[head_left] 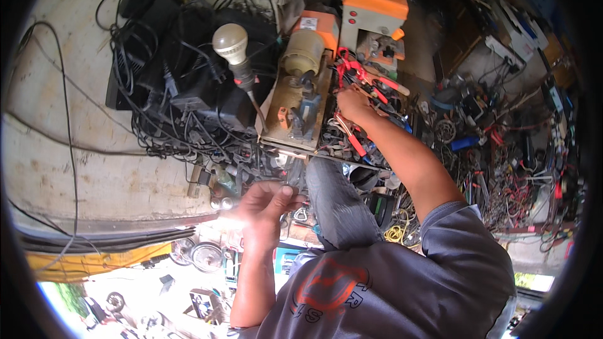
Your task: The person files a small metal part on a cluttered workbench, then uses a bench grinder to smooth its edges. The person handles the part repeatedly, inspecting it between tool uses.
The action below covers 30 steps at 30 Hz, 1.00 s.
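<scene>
My left hand is raised near my knee, thumb and fingers pressed together in a pinch. Whatever is between those fingertips is too small to make out. My right hand reaches forward into a heap of hand tools, its fingers curled down among them and partly hidden. Around it lie red-handled pliers, tools with red grips and a tool with a pale orange handle. What the right hand grips is not visible.
Left of the tools stands a tray holding a small vise-like device. A light bulb rises on a stalk beside black adapters and cables. An orange and grey machine stands behind. Cluttered wires and parts spread at right.
</scene>
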Available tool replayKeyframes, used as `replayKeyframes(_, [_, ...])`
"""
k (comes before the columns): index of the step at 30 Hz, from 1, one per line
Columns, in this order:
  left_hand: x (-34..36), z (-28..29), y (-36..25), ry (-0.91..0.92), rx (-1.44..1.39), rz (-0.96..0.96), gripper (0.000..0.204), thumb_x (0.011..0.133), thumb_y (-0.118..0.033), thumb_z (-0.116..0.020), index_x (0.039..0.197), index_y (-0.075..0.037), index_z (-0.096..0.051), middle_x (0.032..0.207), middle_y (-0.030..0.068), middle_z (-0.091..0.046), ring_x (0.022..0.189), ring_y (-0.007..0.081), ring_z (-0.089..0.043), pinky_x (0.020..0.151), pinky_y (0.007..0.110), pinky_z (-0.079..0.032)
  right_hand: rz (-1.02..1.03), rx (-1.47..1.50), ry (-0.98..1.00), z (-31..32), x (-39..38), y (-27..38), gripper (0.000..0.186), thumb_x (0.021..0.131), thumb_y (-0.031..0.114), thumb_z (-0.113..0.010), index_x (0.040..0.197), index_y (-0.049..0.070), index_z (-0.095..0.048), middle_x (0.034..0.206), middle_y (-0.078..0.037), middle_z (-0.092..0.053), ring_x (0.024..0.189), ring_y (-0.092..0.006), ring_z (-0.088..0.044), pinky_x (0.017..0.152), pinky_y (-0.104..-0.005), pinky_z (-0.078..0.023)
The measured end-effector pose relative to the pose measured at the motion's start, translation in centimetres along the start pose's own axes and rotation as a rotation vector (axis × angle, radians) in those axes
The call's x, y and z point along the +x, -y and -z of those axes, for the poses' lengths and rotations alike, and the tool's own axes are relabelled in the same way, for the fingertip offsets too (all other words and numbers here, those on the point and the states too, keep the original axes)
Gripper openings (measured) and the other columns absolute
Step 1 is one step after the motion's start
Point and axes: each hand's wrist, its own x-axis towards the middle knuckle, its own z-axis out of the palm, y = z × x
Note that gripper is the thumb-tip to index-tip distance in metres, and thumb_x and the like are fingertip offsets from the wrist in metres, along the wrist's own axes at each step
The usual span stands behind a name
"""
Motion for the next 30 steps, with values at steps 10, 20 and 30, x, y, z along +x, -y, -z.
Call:
replayKeyframes(10, [-0.4,-0.8,-0.4,0.037,-0.172,0.078,0.007,0.09,-0.006,-0.065,0.09,0.0,-0.06,0.084,0.0155,-0.068,0.072,0.0246,-0.07,0.065,0.032,-0.059,-0.194,0.133,-0.037,-2.0,-0.1,-0.8,0.022,0.082,0.01,-0.058,0.1,0.004,-0.069,0.106,-0.019,-0.068,0.098,-0.0354,-0.067,0.083,-0.0463,-0.053])
replayKeyframes(20, [0.0,-1.9,-0.5,0.045,-0.15,0.059,0.009,0.09,-0.007,-0.065,0.087,-0.001,-0.059,0.081,0.0142,-0.068,0.069,0.023,-0.069,0.063,0.032,-0.057,0.24,1.202,-0.577,5.1,-8.4,2.9,0.017,0.092,0.013,-0.057,0.105,0.001,-0.056,0.093,-0.013,-0.06,0.085,-0.0225,-0.063,0.071,-0.0362,-0.05])
replayKeyframes(30, [-0.3,-2.8,0.1,-0.02,0.153,-0.122,0.013,0.091,-0.004,-0.063,0.081,-0.002,-0.056,0.069,0.0092,-0.062,0.052,0.0117,-0.053,0.048,0.024,-0.042,0.574,0.692,-0.698,12.2,-20.3,8.6,0.014,0.078,0.011,-0.072,0.087,0.007,-0.063,0.082,-0.008,-0.059,0.07,-0.0258,-0.063,0.06,-0.035,-0.05])
